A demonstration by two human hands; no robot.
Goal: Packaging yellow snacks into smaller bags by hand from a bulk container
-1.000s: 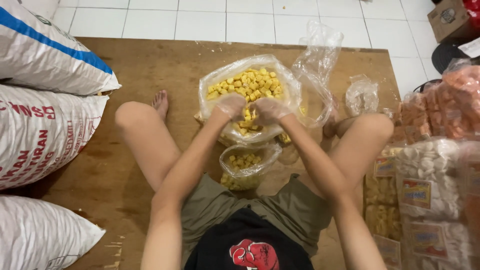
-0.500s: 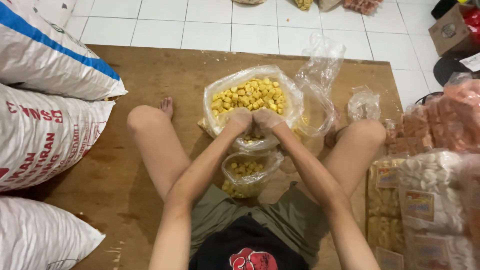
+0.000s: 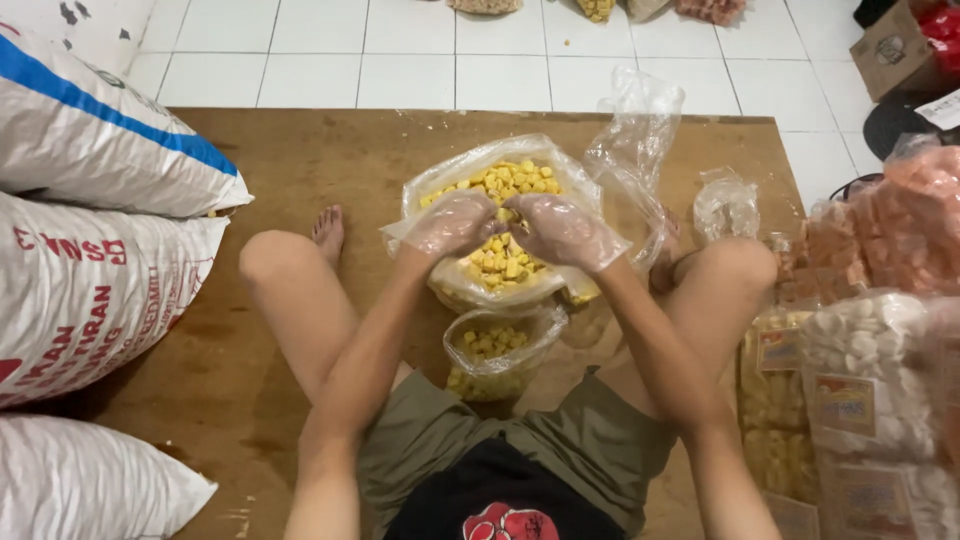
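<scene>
Your left hand [image 3: 452, 222] and right hand [image 3: 560, 230], both in thin plastic gloves, cup loosely over yellow snack pieces [image 3: 505, 262] in the big clear bag [image 3: 445, 180]. A smaller part-filled bag [image 3: 497, 352] lies between your knees; 3 white sacks [image 3: 90, 290] crowd your left.

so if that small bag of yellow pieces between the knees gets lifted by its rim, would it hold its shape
Probably not: the small bag is thin clear film, so it would likely sag. Only partly filled, it seems light. Its open top could spill pieces if tipped.
</scene>
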